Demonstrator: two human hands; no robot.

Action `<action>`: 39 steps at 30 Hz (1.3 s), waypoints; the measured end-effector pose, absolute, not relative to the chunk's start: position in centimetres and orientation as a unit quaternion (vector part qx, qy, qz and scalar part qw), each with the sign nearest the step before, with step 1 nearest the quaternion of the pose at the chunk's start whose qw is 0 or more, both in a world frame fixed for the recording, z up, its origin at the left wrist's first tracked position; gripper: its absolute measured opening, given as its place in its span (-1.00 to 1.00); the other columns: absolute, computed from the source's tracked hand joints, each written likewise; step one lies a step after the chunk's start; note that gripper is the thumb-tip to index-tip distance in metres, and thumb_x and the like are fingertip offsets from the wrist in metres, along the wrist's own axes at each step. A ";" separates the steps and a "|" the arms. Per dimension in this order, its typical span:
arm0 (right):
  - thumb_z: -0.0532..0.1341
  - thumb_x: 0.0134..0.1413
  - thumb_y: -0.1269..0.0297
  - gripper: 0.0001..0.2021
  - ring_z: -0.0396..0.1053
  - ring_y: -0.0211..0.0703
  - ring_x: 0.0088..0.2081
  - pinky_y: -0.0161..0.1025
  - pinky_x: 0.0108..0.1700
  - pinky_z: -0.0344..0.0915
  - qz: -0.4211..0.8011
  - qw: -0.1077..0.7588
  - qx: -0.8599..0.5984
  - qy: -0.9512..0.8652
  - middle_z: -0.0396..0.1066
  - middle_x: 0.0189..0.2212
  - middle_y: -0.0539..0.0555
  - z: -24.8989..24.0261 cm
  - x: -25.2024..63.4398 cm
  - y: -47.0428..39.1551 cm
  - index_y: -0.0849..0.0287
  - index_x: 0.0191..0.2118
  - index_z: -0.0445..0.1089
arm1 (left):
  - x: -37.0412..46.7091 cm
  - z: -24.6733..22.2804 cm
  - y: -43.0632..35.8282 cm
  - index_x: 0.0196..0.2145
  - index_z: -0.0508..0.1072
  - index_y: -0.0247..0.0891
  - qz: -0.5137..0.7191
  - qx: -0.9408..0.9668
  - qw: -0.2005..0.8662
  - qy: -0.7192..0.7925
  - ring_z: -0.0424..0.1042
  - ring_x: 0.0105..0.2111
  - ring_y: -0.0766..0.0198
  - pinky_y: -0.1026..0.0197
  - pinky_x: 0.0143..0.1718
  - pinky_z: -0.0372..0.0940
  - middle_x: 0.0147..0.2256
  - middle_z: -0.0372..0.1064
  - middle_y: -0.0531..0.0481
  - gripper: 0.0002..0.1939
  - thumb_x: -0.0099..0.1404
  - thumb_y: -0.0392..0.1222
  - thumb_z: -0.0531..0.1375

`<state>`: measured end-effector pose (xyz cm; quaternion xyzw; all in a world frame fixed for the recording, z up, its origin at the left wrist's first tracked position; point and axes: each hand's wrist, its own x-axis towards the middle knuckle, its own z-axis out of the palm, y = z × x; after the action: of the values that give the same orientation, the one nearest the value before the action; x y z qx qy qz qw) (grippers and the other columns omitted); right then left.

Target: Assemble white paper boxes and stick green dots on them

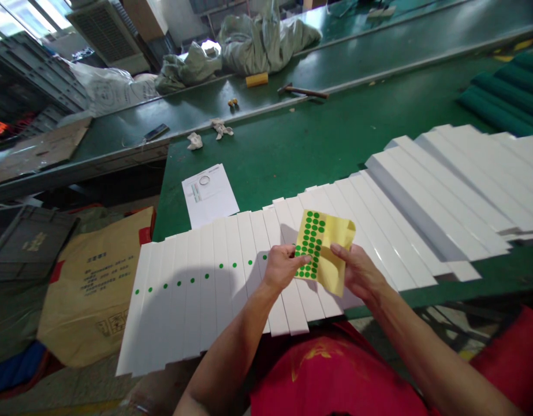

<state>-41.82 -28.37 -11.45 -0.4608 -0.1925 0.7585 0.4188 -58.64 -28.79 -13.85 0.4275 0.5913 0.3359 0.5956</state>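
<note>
A yellow sheet of round green stickers (pixel 312 231) is held in front of me, above a row of long white boxes (pixel 231 312). My left hand (pixel 286 264) pinches its left edge, thumb lying over the green dots. On the sheet's bare right part, my right hand (pixel 355 267) grips with the thumb on top and the fingers behind. Several boxes at the left carry one green dot sticker (pixel 207 276) each, in an uneven line. The boxes lie side by side, and those under the sheet are partly hidden.
Printed paper (pixel 212 193) lies on the green table (pixel 266 153) behind the boxes. Farther back are a hammer (pixel 305 91), a roll of yellow tape (pixel 256 80) and crumpled rags (pixel 222 128). More white boxes (pixel 465 173) are stacked at right. A brown sack (pixel 93 289) stands at left.
</note>
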 end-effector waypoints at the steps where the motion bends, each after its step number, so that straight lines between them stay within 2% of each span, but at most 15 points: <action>1: 0.47 -0.29 0.07 -0.44 0.52 0.10 -0.24 -0.10 -0.24 0.45 0.764 0.412 -0.456 -0.197 0.53 -0.19 0.26 -11.5 -41.7 -28.6 0.27 -0.12 0.46 | -58.7 -13.7 -28.6 -0.40 0.59 -0.37 0.342 0.427 0.597 0.587 0.42 -0.46 0.27 0.31 -0.49 0.30 -0.53 0.45 -0.01 -0.73 0.05 -0.06 0.35; 6: 0.51 -0.36 0.16 -0.51 0.52 0.03 -0.27 -0.16 -0.20 0.44 0.737 0.407 -0.488 -0.231 0.55 -0.25 0.25 -12.4 -42.1 -29.4 0.32 -0.22 0.52 | -58.5 -12.7 -27.9 -0.41 0.59 -0.34 0.353 0.434 0.611 0.560 0.44 -0.45 0.28 0.32 -0.48 0.32 -0.50 0.48 0.00 -0.81 0.04 -0.15 0.34; 11: 0.52 -0.41 0.28 -0.61 0.52 -0.07 -0.32 -0.20 -0.21 0.45 0.673 0.489 -0.526 -0.180 0.57 -0.30 0.15 -12.8 -43.3 -29.3 0.25 -0.31 0.56 | -57.8 -12.3 -27.8 -0.33 0.58 -0.33 0.385 0.416 0.617 0.546 0.46 -0.46 0.32 0.31 -0.42 0.36 -0.44 0.52 -0.01 -0.83 0.07 -0.26 0.30; 18: 0.53 -0.42 0.32 -0.64 0.52 -0.10 -0.38 -0.18 -0.24 0.48 0.630 0.522 -0.542 -0.191 0.57 -0.34 0.12 -13.1 -43.5 -29.1 0.25 -0.34 0.57 | -57.5 -13.2 -27.9 -0.25 0.58 -0.30 0.419 0.456 0.439 0.651 0.49 -0.40 0.29 0.29 -0.38 0.38 -0.38 0.55 -0.05 -0.77 0.11 -0.18 0.30; 26: 0.51 -0.38 0.29 -0.69 0.49 -0.16 -0.45 -0.25 -0.35 0.46 0.606 0.517 -0.567 -0.208 0.57 -0.39 0.10 -13.5 -42.9 -29.2 0.26 -0.38 0.57 | -56.6 -12.8 -28.0 -0.35 0.57 -0.24 0.398 0.548 0.302 0.671 0.48 -0.37 0.28 0.29 -0.34 0.32 -0.39 0.54 0.00 -0.91 0.19 -0.25 0.25; 33: 0.51 -0.38 0.28 -0.69 0.46 -0.18 -0.48 -0.28 -0.39 0.45 0.593 0.525 -0.576 -0.202 0.55 -0.46 0.05 -13.8 -42.9 -29.4 0.26 -0.39 0.56 | -55.9 -13.0 -28.2 -0.43 0.54 -0.28 0.393 0.624 0.176 0.653 0.44 -0.42 0.28 0.27 -0.34 0.23 -0.46 0.50 -0.03 -0.88 0.23 -0.32 0.20; 37: 0.51 -0.38 0.28 -0.69 0.46 -0.19 -0.48 -0.30 -0.40 0.44 0.591 0.529 -0.574 -0.203 0.55 -0.45 0.06 -13.8 -42.8 -29.5 0.27 -0.39 0.56 | -55.4 -13.0 -28.2 -0.46 0.51 -0.29 0.397 0.636 0.172 0.638 0.39 -0.40 0.28 0.25 -0.32 0.21 -0.48 0.44 -0.04 -0.86 0.23 -0.35 0.17; 39: 0.51 -0.39 0.28 -0.68 0.46 -0.19 -0.49 -0.29 -0.41 0.45 0.587 0.530 -0.578 -0.201 0.55 -0.46 0.06 -14.0 -42.4 -29.4 0.28 -0.39 0.56 | -55.3 -12.9 -28.0 -0.47 0.51 -0.29 0.410 0.619 0.239 0.625 0.37 -0.41 0.30 0.26 -0.32 0.21 -0.47 0.42 -0.02 -0.86 0.22 -0.31 0.18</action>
<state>-42.41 -29.37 -13.97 -0.5776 -0.2014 0.5872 0.5300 -55.34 -27.99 -12.92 0.6193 0.6252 0.4102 0.2393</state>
